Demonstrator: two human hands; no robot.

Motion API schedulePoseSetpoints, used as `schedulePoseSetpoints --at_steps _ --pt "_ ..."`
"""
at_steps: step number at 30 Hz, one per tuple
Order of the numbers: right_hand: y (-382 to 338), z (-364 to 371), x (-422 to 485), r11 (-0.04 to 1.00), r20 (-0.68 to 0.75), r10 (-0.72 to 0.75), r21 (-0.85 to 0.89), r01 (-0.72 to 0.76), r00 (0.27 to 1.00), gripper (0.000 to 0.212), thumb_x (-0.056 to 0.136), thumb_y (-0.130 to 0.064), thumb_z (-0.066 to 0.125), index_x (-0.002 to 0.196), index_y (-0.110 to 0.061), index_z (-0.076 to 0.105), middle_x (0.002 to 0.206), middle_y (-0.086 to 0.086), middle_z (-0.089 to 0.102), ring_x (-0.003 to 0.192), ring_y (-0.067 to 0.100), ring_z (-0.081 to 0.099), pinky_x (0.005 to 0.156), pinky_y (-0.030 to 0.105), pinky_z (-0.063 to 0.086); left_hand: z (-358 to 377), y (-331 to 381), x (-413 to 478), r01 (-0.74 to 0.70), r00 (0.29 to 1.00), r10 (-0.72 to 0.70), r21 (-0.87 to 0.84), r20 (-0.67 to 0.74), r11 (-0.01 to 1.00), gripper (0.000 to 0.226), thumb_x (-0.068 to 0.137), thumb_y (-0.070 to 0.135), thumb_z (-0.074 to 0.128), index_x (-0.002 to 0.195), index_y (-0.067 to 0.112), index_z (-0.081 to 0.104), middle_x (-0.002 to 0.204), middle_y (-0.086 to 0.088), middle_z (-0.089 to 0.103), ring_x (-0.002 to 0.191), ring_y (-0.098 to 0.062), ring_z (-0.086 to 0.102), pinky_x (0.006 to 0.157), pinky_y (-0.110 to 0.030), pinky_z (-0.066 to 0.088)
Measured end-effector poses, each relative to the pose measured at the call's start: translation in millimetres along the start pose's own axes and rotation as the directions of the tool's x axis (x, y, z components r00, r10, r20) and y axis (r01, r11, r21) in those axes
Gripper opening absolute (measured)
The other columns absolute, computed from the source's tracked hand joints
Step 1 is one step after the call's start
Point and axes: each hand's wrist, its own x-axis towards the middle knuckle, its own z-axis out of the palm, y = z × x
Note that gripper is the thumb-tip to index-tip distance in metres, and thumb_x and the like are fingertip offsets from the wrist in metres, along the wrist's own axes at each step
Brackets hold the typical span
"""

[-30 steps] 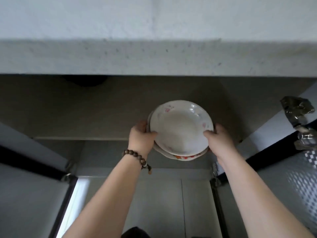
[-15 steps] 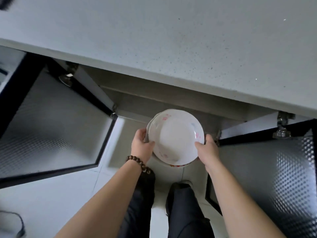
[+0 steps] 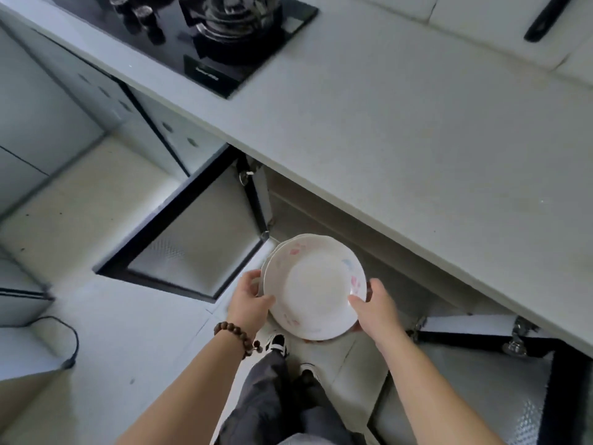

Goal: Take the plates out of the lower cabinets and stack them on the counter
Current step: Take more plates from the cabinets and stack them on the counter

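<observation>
— Which step was in hand?

— The carrying one, by the look of it. The person stood before the open lower cabinet with a small stack of plates held out below the front edge of the worktop. At least two plates showed, the upper one white with faint pink and blue flowers, a second rim peeping out behind it on the side towards the stove.

— And the grip?

— Both hands were closed on the stack. The left hand, a bead bracelet at its wrist, clasped the rim on the stove side, thumb over the top plate's edge. The right hand clasped the opposite rim, thumb lying on the inner slope, fingers hidden underneath. Neither hand was loose or spread.

— Where did the plates sit against the worktop?

— Lower than it and out in front, over the floor, between the two swung-open cabinet doors.

— What would the next move need?

— Probably a lift clear of the worktop's edge, then setting the stack down on the bare stretch away from the stove, kept level so the top plate would not slide.
</observation>
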Motion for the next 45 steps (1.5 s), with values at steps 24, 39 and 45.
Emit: schedulePoseSetpoints --at_steps 24,39,45 --pt "-185 176 -113 0.884 0.517 -0.399 -0.004 0.468 0.757 0.011 0.085 -0.016 0.06 0.094 -0.012 0.057 0.095 0.012 0.07 0.08 0.025 0.067 0.042 0.023 0.048 -230 -43 -120 -0.271 0.81 -0.113 -0.539 -0.575 0.798 0.056 0.065 -0.008 0.056 0.114 0.019 0.058 0.081 -0.006 0.075 0.074 -0.021 0.072 0.06 -0.033 0.056" --pt "-284 406 -192 0.849 0.683 -0.385 -0.003 0.529 0.621 0.015 0.086 -0.008 0.061 0.097 -0.017 0.056 0.095 0.018 0.069 0.078 0.033 0.07 0.05 0.035 0.057 -461 -83 -122 -0.386 0.744 -0.144 -0.595 -0.652 0.705 0.057 0.075 -0.016 0.057 0.126 0.009 0.052 0.08 -0.004 0.076 0.081 -0.025 0.073 0.068 -0.038 0.06" --pt "-322 464 -216 0.866 0.655 -0.4 0.042 0.498 0.642 0.021 0.085 -0.006 0.061 0.105 -0.011 0.058 0.096 0.022 0.069 0.076 0.035 0.069 0.052 0.039 0.058 -541 -70 -115 -0.375 0.764 -0.118 -0.586 -0.634 0.718 0.058 0.074 -0.014 0.06 0.123 0.016 0.053 0.079 0.002 0.076 0.078 -0.022 0.074 0.065 -0.036 0.059"
